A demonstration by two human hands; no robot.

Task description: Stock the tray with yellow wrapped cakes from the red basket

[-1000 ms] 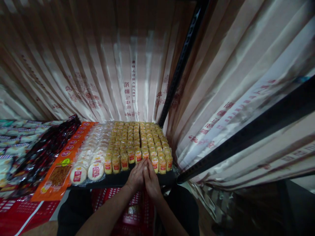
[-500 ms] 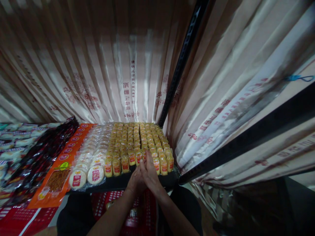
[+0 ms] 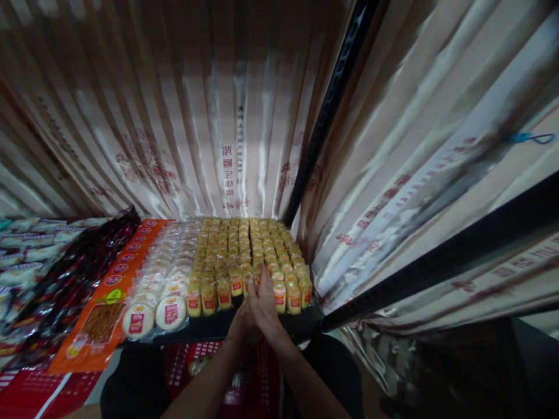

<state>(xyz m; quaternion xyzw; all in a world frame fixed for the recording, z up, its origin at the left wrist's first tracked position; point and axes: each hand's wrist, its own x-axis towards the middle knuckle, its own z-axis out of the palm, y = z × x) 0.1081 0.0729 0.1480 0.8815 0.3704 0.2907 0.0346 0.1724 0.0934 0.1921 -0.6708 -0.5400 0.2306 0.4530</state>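
Small upright yellow cakes in clear wrappers with red labels (image 3: 208,299) stand in tight rows on a black shelf (image 3: 196,331). At a gap in the front row, my left hand (image 3: 242,323) and my right hand (image 3: 264,302) are close together, palms turned inward. The right fingers point forward, beside the labelled packs. My left fingers are bent and partly covered by the right hand. Whatever lies between the hands is hidden.
Left of the cakes lie round white wrapped biscuits (image 3: 170,313), an orange snack bag (image 3: 94,326), dark shiny packets (image 3: 70,279) and white packets (image 3: 35,253). A red basket (image 3: 177,372) sits below the shelf. Curtains (image 3: 196,116) and a black post (image 3: 314,134) enclose the shelf.
The view has shifted slightly, so the shelf appears a little lower and to the right. My hands stay together at the same gap, with hardly any movement.
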